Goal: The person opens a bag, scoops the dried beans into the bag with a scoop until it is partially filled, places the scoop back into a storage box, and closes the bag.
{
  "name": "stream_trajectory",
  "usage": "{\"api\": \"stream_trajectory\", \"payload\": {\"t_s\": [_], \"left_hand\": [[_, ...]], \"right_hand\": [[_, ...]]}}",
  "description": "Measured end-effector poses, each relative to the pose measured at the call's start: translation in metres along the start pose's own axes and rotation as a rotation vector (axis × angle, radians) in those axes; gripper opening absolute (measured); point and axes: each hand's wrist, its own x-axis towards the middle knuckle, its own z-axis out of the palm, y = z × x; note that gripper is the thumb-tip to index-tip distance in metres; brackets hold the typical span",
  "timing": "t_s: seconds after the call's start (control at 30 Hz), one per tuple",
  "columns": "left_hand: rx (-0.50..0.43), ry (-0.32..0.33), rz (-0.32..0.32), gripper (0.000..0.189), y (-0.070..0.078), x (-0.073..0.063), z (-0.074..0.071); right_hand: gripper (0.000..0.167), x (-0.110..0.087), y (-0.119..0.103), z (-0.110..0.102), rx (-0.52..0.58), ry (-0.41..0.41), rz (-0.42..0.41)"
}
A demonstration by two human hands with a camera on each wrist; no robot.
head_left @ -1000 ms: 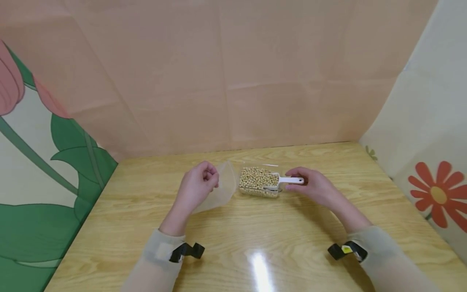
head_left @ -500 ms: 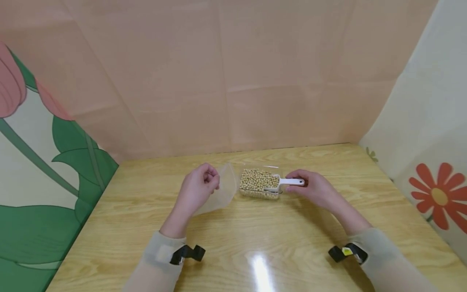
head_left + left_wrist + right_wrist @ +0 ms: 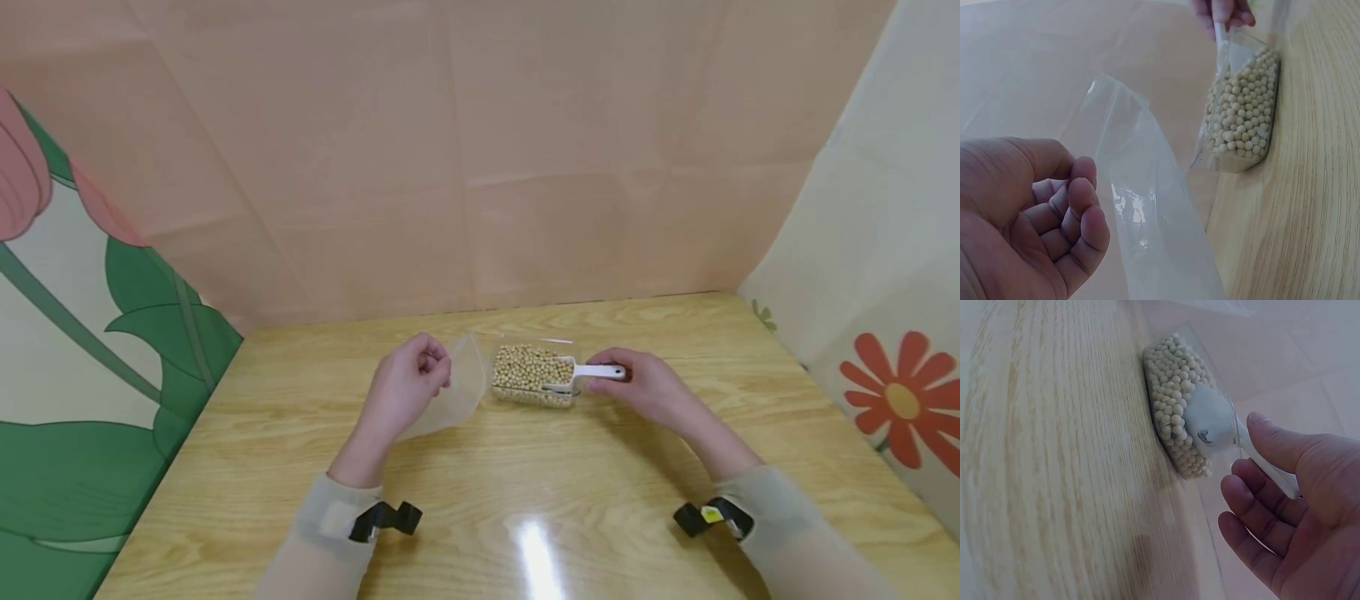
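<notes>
A clear zip bag [image 3: 459, 390] hangs from my left hand [image 3: 408, 379], whose thumb and curled fingers pinch its edge. The bag's mouth looks slightly parted in the left wrist view, where the bag [image 3: 1147, 200] is translucent. Just right of it, a clear box [image 3: 534, 400] on the table holds round, pale soybeans [image 3: 525, 367]. A white scoop [image 3: 596, 372] lies with its bowl in the soybeans. My right hand [image 3: 645, 385] holds the handle between thumb and fingers, as the right wrist view of the scoop [image 3: 1210, 419] shows too.
Both hands are over the wooden table [image 3: 480, 500]. A pink sheet [image 3: 465, 167] closes off the back, and printed flower panels stand at left and right. Black straps with small cameras [image 3: 386, 518] sit on both wrists.
</notes>
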Motion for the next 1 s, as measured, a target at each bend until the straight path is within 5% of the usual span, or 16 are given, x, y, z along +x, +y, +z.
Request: {"api": "stream_trajectory", "payload": {"t_s": [1.0], "left_hand": [[0.007,-0.017,0.013,0.005,-0.001,0.0,0.004]], "right_hand": [[0.029,0.0,-0.001,0.016,-0.044,0.095,-0.033]]}}
